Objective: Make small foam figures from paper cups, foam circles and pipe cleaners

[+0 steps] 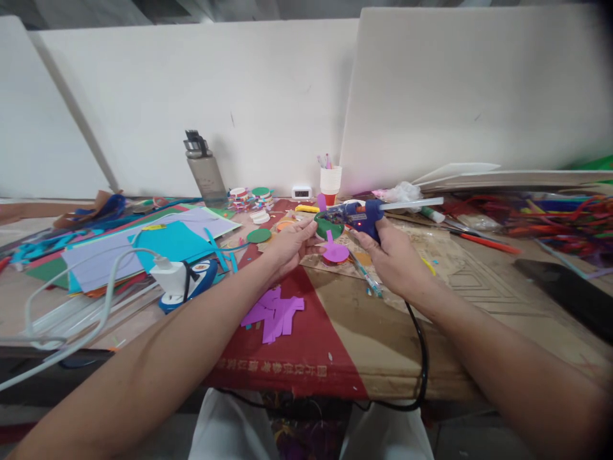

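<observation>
Nearest, flat purple paper strips (272, 313) lie scattered on the cardboard-covered tabletop (383, 345). Beyond them, the left hand (290, 246) pinches a round green paper piece (328, 227), while the right hand (395, 259) is clenched around a blue plastic glue gun (366, 216), nozzle at the green rim. Farther back stands a smooth grey water bottle (205, 169).

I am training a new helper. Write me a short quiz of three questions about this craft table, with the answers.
1. True or false: the right hand holds a blue glue gun.
2. What does the left hand hold? A) a green paper piece B) a water bottle C) a white cup
3. Fill in: the loose paper strips lying on the cardboard between the forearms are ____ in colour.

Key
1. True; a glue stick sticks out of its back.
2. A, the green paper piece, at the gun's tip.
3. Purple.
</observation>
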Demonstrator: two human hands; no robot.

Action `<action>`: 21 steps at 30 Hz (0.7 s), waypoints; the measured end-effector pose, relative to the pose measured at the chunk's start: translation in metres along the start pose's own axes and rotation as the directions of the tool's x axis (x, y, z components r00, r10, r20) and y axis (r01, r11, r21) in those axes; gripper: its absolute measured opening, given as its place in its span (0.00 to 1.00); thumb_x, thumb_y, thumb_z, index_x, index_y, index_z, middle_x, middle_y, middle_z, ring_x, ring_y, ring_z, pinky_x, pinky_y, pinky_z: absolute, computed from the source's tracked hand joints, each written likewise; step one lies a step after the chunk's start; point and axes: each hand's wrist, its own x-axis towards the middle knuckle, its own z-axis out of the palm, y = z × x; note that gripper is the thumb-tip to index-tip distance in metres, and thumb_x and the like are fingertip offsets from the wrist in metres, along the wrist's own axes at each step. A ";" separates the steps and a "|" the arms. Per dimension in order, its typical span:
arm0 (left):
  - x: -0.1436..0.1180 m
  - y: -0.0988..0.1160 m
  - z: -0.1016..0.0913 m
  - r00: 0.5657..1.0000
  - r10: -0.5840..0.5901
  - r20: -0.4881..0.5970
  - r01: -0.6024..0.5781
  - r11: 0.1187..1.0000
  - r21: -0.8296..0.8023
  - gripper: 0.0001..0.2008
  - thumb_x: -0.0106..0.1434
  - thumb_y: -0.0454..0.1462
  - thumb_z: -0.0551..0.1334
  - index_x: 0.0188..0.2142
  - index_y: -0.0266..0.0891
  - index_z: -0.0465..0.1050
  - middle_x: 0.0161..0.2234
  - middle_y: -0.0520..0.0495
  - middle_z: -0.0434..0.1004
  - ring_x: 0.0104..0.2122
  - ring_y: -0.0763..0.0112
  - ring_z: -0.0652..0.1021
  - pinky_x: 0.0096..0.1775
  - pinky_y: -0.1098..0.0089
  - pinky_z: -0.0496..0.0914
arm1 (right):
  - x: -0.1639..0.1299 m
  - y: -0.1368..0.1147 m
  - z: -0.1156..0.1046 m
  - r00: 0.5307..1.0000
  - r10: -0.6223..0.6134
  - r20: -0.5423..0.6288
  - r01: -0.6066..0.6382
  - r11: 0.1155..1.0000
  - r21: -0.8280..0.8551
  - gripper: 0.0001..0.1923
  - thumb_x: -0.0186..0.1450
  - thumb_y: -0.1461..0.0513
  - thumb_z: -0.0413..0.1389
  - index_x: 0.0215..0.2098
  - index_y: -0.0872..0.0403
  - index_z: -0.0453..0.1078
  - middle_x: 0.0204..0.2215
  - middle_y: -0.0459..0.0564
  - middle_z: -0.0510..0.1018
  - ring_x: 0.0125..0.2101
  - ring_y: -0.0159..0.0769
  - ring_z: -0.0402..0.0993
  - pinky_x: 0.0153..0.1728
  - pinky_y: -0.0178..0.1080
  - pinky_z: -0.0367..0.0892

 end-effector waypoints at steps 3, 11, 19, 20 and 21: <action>-0.001 0.000 0.000 1.000 0.011 0.010 -0.011 1.000 0.019 0.10 0.57 0.39 0.69 0.34 0.35 0.74 0.28 0.48 0.77 0.25 0.73 0.77 0.28 0.70 0.75 | 0.001 0.001 0.000 1.000 0.010 0.008 -0.010 1.000 -0.003 0.14 0.68 0.56 0.47 0.46 0.55 0.68 0.45 0.60 0.78 0.46 0.50 0.74 0.48 0.49 0.65; -0.003 0.003 0.004 1.000 -0.001 0.004 0.001 1.000 0.002 0.12 0.55 0.40 0.71 0.33 0.35 0.73 0.27 0.50 0.77 0.24 0.73 0.77 0.28 0.72 0.75 | -0.001 -0.002 0.002 1.000 -0.019 0.016 0.019 1.000 0.004 0.16 0.68 0.57 0.48 0.49 0.54 0.67 0.44 0.59 0.79 0.46 0.50 0.74 0.46 0.48 0.66; -0.001 0.006 0.005 0.993 0.002 -0.120 -0.011 0.998 -0.068 0.11 0.58 0.38 0.69 0.30 0.36 0.68 0.24 0.52 0.75 0.22 0.76 0.77 0.28 0.75 0.74 | -0.005 -0.009 0.001 0.999 -0.006 0.053 0.007 1.000 -0.016 0.20 0.68 0.55 0.47 0.52 0.57 0.67 0.44 0.62 0.78 0.43 0.52 0.75 0.42 0.48 0.67; -0.001 0.007 0.005 0.991 -0.005 -0.134 -0.004 0.997 -0.071 0.10 0.59 0.37 0.68 0.30 0.36 0.68 0.23 0.52 0.75 0.22 0.76 0.77 0.28 0.74 0.75 | -0.005 -0.009 0.000 0.998 -0.014 0.056 0.014 1.000 -0.010 0.20 0.68 0.55 0.47 0.53 0.57 0.67 0.45 0.61 0.79 0.43 0.52 0.75 0.42 0.48 0.67; -0.001 0.007 0.005 0.989 -0.010 -0.146 -0.001 0.997 -0.074 0.10 0.59 0.37 0.68 0.30 0.36 0.68 0.23 0.52 0.75 0.22 0.76 0.77 0.29 0.74 0.75 | -0.005 -0.009 0.000 0.998 -0.023 0.059 0.023 1.000 -0.007 0.20 0.68 0.55 0.47 0.53 0.57 0.66 0.45 0.61 0.79 0.43 0.52 0.75 0.42 0.48 0.67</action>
